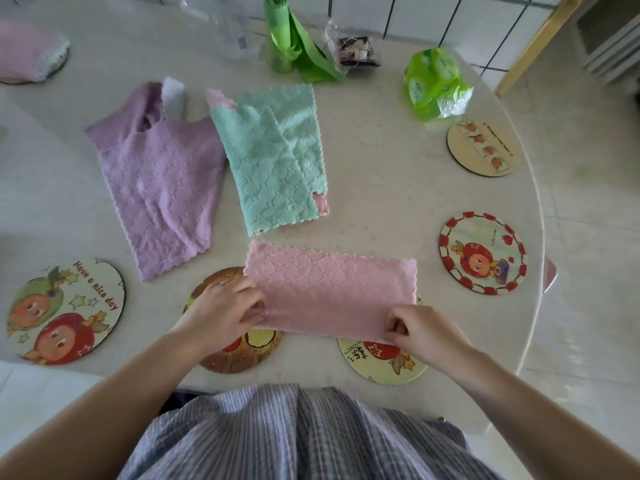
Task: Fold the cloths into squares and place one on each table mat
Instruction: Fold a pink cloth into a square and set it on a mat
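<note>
white round table [398, 174] by a tiled wall carries several round mats; the pink cloth [332, 285] lies as a long strip at the near edge, across two of them. left hand [221, 311] pinches its near left corner, right hand [420, 329] pinches the near right. judging by this, bring one short end squarely onto the other, edges matched, then press flat; lilac cloth [159, 188] and mint cloth [273, 161] wait farther off
</note>
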Available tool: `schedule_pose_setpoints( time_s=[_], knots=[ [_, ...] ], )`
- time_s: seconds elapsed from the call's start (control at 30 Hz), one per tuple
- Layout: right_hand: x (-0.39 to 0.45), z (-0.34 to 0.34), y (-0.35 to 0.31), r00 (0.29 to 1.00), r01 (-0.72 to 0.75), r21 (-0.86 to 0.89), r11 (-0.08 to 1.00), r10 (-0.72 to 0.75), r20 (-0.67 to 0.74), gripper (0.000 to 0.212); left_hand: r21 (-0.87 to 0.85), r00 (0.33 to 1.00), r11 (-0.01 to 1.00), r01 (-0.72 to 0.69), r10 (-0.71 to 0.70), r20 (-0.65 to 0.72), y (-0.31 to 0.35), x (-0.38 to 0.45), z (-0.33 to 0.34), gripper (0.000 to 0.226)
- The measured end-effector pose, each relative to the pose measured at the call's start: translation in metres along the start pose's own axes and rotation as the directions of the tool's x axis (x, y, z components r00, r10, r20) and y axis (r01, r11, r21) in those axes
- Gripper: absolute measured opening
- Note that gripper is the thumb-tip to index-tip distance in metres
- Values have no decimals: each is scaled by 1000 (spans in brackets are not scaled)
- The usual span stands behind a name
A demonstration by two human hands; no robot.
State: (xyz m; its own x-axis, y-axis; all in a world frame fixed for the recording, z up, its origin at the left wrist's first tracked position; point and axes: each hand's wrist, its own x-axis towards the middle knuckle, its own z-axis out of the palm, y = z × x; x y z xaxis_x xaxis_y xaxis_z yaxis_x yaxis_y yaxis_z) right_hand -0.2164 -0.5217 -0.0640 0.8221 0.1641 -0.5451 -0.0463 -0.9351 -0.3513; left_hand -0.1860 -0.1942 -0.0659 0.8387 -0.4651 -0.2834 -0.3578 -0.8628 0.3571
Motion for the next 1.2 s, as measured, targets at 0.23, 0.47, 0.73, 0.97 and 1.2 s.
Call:
schedule_pose_setpoints(
  time_s=[0.23,0.47,0.73,0.97,1.2],
  knots=[
    [66,-30,-57,970,92,61,994,-76,-230,18,-46,979,983,-179,182,88,63,19,15,20],
    [110,-39,-83,990,41,-57,998,-48,-134,19,-12,977,976,-215,215,-6,59,21,33,18],
    [116,-40,-87,998,43,-155,987,-48,-27,17,22,966,974,-227,228,-121,61,20,41,5],
    [84,-62,-61,982,144,249,958,-106,-158,6,-88,955,986,-143,115,-273,66,10,19,5],
    [28,-79,-45,962,176,488,855,-44,-269,12,-477,896,877,63,-261,-360,79,1,-4,8]
  ],
)
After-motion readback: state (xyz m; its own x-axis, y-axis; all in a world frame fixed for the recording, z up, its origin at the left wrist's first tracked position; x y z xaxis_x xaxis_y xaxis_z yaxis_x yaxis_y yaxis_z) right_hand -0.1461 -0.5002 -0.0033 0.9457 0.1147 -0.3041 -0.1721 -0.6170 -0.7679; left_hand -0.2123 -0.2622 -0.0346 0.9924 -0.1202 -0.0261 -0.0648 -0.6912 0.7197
